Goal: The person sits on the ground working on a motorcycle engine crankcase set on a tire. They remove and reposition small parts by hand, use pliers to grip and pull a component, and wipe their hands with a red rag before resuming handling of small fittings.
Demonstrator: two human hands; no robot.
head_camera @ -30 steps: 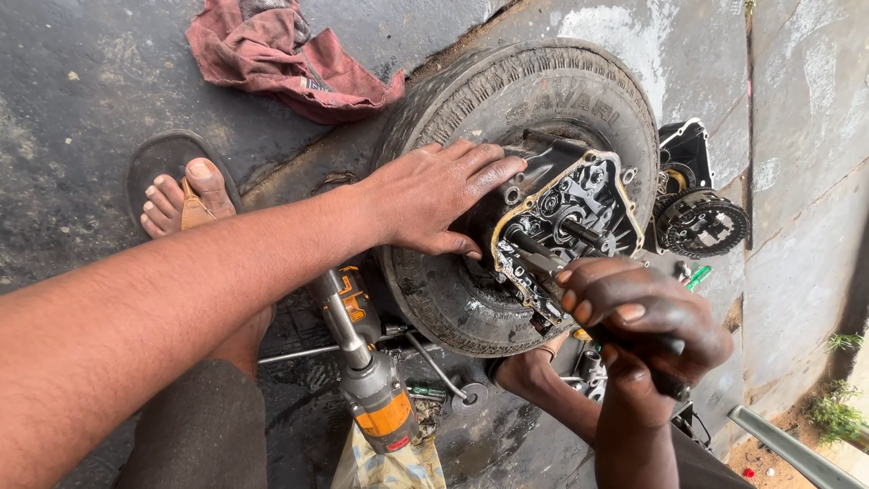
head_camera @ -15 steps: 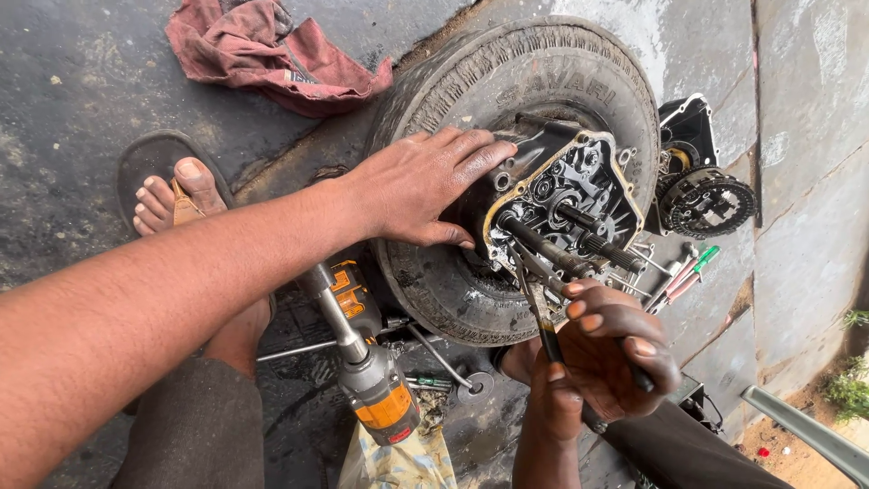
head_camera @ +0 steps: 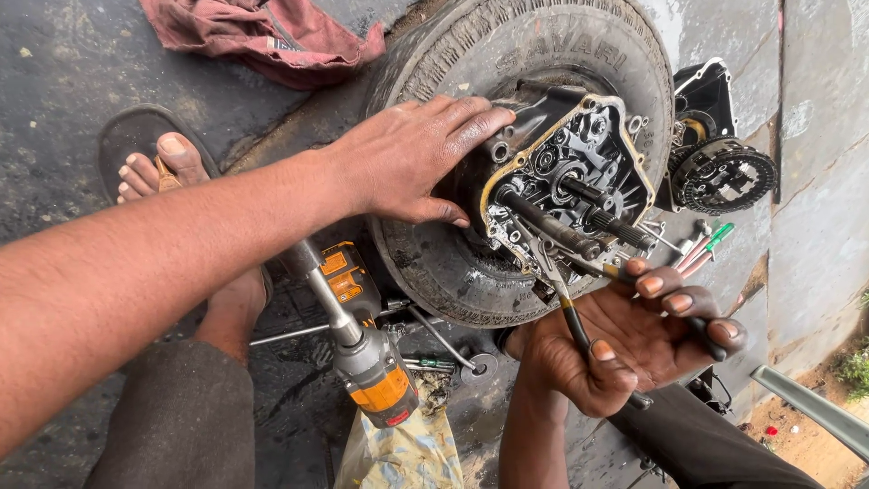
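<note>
Black pliers (head_camera: 568, 312) clamped in right hand (head_camera: 625, 349) at 5 o'clock, tips in gearcase (head_camera: 566, 181) at centre; left hand (head_camera: 412, 158) flat on tyre (head_camera: 543, 54) at 11. Risk: greasy tips could slip, nicking gears

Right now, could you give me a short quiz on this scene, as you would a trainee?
1. True or false: the left hand rests flat on the open gear case set in the tyre.
2. Which tool does the right hand hold? A. hammer B. pliers C. paintbrush
3. What lies on the ground between the person's legs, grey with orange parts?

Key:
1. True.
2. B, with the pliers' handles spread and the tips at the case's lower edge.
3. A power driver, untouched by either hand.
</note>
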